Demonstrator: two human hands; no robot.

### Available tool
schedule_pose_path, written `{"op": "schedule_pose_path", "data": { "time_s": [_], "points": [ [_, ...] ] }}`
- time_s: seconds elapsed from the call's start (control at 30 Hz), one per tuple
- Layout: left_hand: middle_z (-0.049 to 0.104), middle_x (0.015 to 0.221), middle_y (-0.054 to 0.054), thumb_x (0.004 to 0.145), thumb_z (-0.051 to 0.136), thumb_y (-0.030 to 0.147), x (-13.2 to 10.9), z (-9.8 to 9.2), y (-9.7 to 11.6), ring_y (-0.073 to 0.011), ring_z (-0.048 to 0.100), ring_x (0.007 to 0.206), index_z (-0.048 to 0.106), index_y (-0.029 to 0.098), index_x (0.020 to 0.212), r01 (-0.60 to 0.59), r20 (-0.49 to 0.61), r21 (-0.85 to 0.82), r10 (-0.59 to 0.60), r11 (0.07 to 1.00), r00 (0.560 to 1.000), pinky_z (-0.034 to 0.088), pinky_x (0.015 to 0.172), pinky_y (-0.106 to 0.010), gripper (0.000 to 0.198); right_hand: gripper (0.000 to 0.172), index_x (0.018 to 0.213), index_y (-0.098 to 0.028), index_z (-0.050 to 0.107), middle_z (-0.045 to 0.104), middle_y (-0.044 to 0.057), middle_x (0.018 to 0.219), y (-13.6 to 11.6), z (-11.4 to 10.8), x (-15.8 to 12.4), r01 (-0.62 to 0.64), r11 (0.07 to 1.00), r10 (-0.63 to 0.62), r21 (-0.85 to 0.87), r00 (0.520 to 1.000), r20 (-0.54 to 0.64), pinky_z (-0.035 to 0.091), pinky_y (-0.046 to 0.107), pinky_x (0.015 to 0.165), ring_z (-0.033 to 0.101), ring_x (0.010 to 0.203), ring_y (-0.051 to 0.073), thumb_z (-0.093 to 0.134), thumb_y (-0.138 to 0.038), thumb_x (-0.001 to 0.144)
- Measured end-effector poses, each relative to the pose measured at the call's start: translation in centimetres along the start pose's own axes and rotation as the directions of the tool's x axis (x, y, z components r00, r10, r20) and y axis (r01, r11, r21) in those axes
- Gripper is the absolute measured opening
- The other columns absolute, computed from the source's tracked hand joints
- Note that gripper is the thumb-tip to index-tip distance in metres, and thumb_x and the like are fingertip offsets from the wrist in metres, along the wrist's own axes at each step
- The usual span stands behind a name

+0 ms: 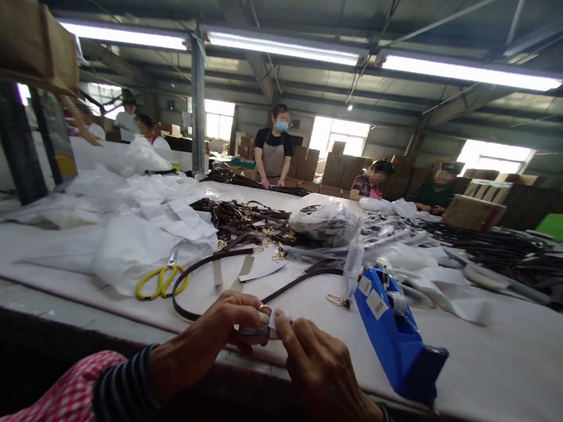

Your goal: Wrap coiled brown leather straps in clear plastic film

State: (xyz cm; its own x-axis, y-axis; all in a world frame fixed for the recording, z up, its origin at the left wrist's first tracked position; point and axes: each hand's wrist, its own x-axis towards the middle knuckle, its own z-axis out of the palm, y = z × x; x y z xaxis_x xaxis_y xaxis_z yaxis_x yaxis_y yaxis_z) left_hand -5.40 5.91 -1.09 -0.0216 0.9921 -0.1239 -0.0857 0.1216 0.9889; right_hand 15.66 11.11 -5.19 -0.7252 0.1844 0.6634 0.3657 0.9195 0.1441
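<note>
Near the table's front edge, my left hand (216, 328) is closed on part of a dark strap (193, 270), with a bit of gold-coloured metal at the fingertips. My right hand (319, 356) is closed beside it, thumb and index finger pressing a small white piece (274, 319) against the held part. Fingers hide much of what is between the hands. The strap loops out to the left and runs back across the tabletop. Yellow-handled scissors (162, 282) lie left of my hands. To the right stands a blue tape dispenser (398, 341), with a gold clasp (337, 300) lying near it.
Behind the strap lies a pile of dark straps with gold clasps (240, 220). White wrapping sheets (148, 230) spread on the left, and clear plastic bags (328, 222) lie mid-table. More dark straps (556, 277) are heaped at right. Several people work across the table, one wearing an apron (273, 160).
</note>
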Motion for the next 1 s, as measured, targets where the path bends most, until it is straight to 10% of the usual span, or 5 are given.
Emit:
{"op": "schedule_pose_path", "data": {
  "time_s": [0.2, 0.37, 0.53, 0.7, 1.0],
  "points": [
    [0.063, 0.07, -0.001, 0.07, 0.079, 0.04, -0.5, 0.8, 1.0, -0.0173, 0.056, 0.071, 0.068, 0.015, 0.074, -0.08, -0.002, 0.171, 0.082, 0.982, 0.997, 0.044, 0.062, -0.026, 0.028, 0.058, 0.151, -0.009, 0.045, 0.069, 0.012, 0.1, -1.2, 1.1, 0.2, -0.091, 0.995, 0.097, 0.048, 0.985, -0.139, 0.054, 0.034, 0.065, 0.065, 0.082, 0.023, 0.039, 0.005, 0.094],
    [0.062, 0.07, 0.001, 0.068, 0.084, 0.058, -0.2, 1.2, 0.3, -0.0164, 0.05, 0.067, 0.077, 0.018, 0.081, -0.169, -0.114, 0.393, 0.23, 0.904, 0.966, 0.039, 0.062, -0.026, 0.043, 0.054, 0.147, -0.019, 0.051, 0.068, 0.009, 0.112, -0.4, -2.6, -1.6, -0.249, 0.941, 0.283, 0.229, 0.951, -0.127, 0.057, 0.033, 0.083, 0.066, 0.097, 0.021, 0.045, -0.001, 0.097],
    [0.072, 0.083, 0.002, 0.064, 0.084, 0.065, 0.8, 0.8, -1.0, -0.022, 0.061, 0.079, 0.08, 0.025, 0.087, -0.246, -0.225, 0.441, 0.372, 0.863, 0.901, 0.043, 0.073, -0.028, 0.046, 0.021, 0.113, -0.023, 0.07, 0.067, 0.006, 0.107, 6.0, -10.0, -7.4, -0.67, 0.717, 0.686, 0.191, 0.632, -0.36, 0.051, 0.029, 0.076, 0.062, 0.094, 0.019, 0.053, -0.028, 0.102],
    [0.072, 0.089, 0.001, 0.068, 0.081, 0.067, 1.3, 0.9, -2.3, -0.0269, 0.065, 0.092, 0.079, 0.026, 0.089, -0.279, -0.164, 0.464, 0.392, 0.841, 0.905, 0.044, 0.082, -0.03, 0.046, 0.039, 0.077, -0.017, 0.07, 0.062, 0.007, 0.089, 11.2, -12.6, -10.8, -0.907, 0.249, 0.937, 0.339, 0.314, 0.152, 0.046, 0.03, 0.06, 0.057, 0.079, 0.021, 0.061, -0.054, 0.086],
    [0.068, 0.102, 0.001, 0.073, 0.08, 0.065, 1.6, 1.0, -3.1, -0.0253, 0.063, 0.103, 0.077, 0.027, 0.093, -0.324, -0.126, 0.433, 0.412, 0.841, 0.902, 0.041, 0.086, -0.03, 0.043, 0.029, 0.074, -0.016, 0.074, 0.066, 0.005, 0.085, 10.8, -12.7, -9.1, -0.86, -0.044, 0.909, 0.509, 0.176, 0.377, 0.036, 0.024, 0.061, 0.052, 0.082, 0.017, 0.076, -0.045, 0.071]
  ]
}}
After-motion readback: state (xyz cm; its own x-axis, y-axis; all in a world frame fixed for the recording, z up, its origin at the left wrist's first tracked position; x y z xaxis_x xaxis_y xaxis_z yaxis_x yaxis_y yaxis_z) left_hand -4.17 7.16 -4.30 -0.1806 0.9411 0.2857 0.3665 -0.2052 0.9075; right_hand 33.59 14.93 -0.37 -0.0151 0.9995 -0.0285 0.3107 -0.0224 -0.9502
